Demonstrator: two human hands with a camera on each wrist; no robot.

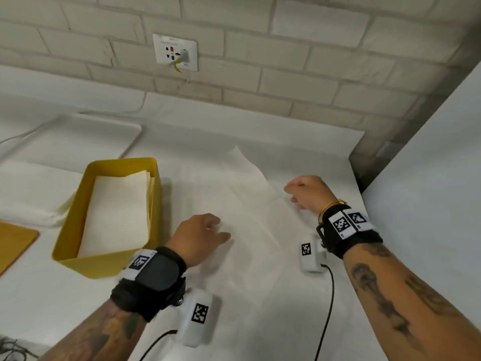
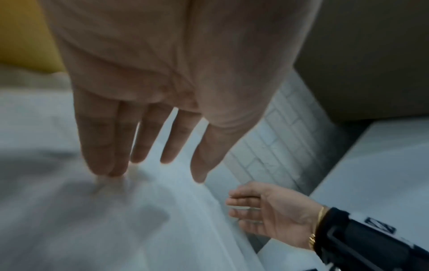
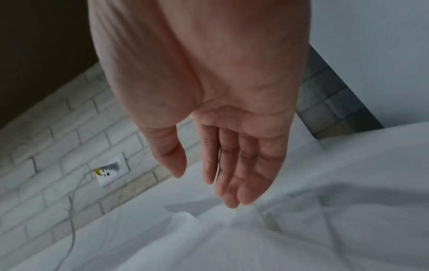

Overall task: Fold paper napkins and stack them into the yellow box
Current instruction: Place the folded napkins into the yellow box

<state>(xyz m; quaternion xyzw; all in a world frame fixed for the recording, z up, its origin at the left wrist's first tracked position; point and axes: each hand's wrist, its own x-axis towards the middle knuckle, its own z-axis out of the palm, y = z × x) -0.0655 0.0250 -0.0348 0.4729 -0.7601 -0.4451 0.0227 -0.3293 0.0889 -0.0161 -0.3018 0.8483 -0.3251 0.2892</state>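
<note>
Napkin (image 1: pixel 250 204) unfolded under both released grips, left hand (image 1: pixel 200 237) and right hand (image 1: pixel 308 192); no writing legible.

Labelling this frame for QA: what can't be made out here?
- Count of napkins in the yellow box: head view shows only the top sheet.
- Left hand fingertips touching the open napkin: left wrist view blurred.
- Right hand contact with it: unclear in all views.
- Stack left of the box: cut by the edge.
</note>
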